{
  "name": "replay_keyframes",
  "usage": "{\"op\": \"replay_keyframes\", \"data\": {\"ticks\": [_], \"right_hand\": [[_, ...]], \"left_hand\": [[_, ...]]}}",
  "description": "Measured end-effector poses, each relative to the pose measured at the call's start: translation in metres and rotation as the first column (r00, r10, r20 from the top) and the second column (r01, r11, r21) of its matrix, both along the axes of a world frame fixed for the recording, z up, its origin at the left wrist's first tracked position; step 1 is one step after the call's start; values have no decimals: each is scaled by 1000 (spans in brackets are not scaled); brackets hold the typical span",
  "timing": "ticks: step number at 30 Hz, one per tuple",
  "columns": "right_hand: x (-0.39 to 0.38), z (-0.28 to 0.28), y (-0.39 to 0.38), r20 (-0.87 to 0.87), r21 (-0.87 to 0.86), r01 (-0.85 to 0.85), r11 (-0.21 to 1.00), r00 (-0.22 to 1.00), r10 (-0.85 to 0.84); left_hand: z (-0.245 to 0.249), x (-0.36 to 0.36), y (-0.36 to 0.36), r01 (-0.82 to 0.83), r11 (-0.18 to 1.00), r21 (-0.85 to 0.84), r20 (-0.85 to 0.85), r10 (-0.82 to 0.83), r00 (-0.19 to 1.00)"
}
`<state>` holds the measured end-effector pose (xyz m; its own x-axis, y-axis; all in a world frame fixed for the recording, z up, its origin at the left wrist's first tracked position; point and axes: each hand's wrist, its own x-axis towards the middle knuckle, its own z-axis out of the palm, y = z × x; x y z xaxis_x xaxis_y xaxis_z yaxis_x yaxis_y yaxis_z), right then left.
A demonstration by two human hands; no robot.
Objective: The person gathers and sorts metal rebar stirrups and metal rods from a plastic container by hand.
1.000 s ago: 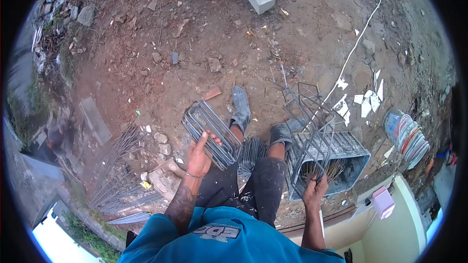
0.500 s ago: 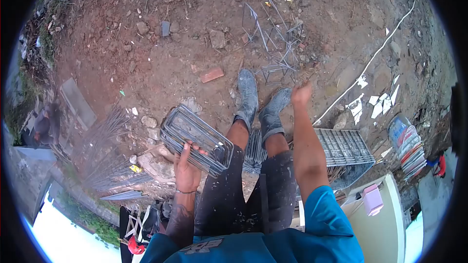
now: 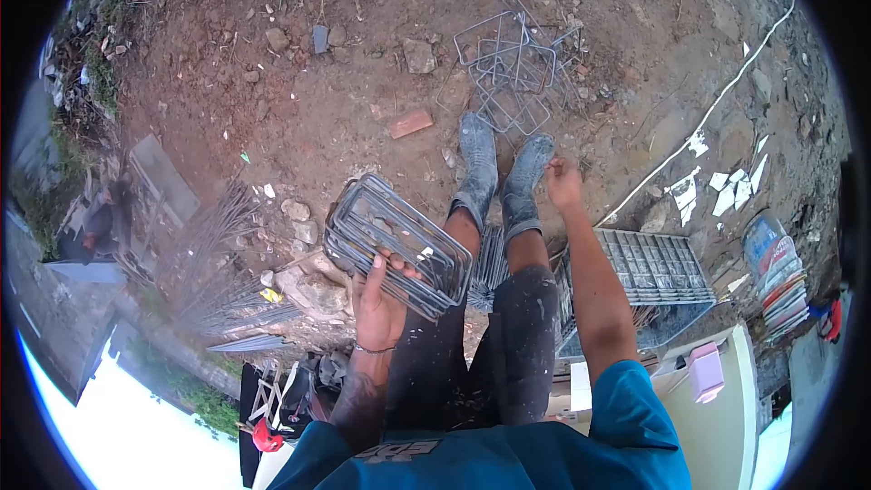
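My left hand (image 3: 376, 308) is wrapped round a stack of rectangular steel stirrups (image 3: 399, 240), held over my left thigh with the thumb on top. Loosely extended and holding nothing that I can see, my right hand (image 3: 564, 183) hangs beside my right boot (image 3: 528, 177). Beyond my boots, several more stirrups (image 3: 528, 46) lie overlapping on the dirt. Another bundle of bent steel (image 3: 487, 277) sits between my legs, partly hidden by them.
A grey plastic crate (image 3: 649, 263) stands by my right leg. Broken white tiles (image 3: 685, 200) and a long white cord (image 3: 703, 132) lie to the right. A brick (image 3: 411, 123) is ahead. Thin steel rods (image 3: 213, 295) and stones lie to the left.
The stirrups beyond my boots, tilted and scattered before, now lie flatter in a pile. My right hand has loosened and dropped slightly. The view has shifted; my left hand keeps its stack.
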<state>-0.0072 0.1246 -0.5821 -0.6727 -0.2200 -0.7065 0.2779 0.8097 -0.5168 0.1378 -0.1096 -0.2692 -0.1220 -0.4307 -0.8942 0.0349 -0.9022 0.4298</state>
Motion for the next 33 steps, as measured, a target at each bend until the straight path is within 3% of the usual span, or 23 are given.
{"op": "replay_keyframes", "data": {"ticks": [2,3,5,9,12,14,16,18,19,21,24,26,27,28,29,31,32,33], "right_hand": [[5,-6,1,51,-177,56,983,998,-48],[11,-3,4,65,-175,69,982,996,-58],[7,-4,1,65,4,-118,993,991,117],[18,7,-5,80,-4,-115,993,990,115],[26,44,-46,62,-103,-99,990,992,106],[36,109,-89,165,-288,188,939,976,-145],[46,156,-120,510,-502,373,780,856,-81],[57,184,-149,854,-478,652,589,501,139],[66,192,-166,837,-498,638,588,530,134],[85,201,-203,744,-631,428,647,571,348],[114,214,-249,780,-474,464,749,616,111],[128,188,-269,689,-471,454,756,725,-6],[129,173,-272,541,-374,136,917,835,97],[139,161,-267,435,-179,-176,968,868,238],[145,140,-259,431,-157,-166,974,876,219],[133,93,-249,259,76,-612,787,774,577],[123,80,-253,229,99,-604,791,788,572],[111,65,-255,76,211,-683,699,725,685]], "left_hand": [[6,-13,3,31,998,-58,6,-31,1000],[12,-15,7,42,998,-56,21,-41,999],[12,-25,5,82,990,-111,2,-82,997],[19,-30,-5,161,975,-151,-26,-167,986],[18,-24,-22,267,955,-128,5,-269,963],[16,-17,-36,254,958,-133,-3,-257,966],[11,-3,-56,253,967,-32,-79,-255,964],[9,12,-79,250,968,-14,-164,-249,955],[9,22,-91,246,969,29,-174,-238,956],[3,44,-123,269,959,94,-210,-245,947],[-8,80,-178,312,938,151,-283,-261,923],[-15,86,-226,341,927,156,-367,-267,891],[-20,89,-247,368,919,138,-326,-309,893],[-23,100,-261,389,910,141,-262,-344,901],[-35,101,-277,387,916,109,-256,-350,901],[-67,96,-302,400,916,31,-195,-387,901],[-88,92,-314,412,911,-24,-183,-409,894],[-108,86,-323,417,908,-39,-221,-415,883]]}}
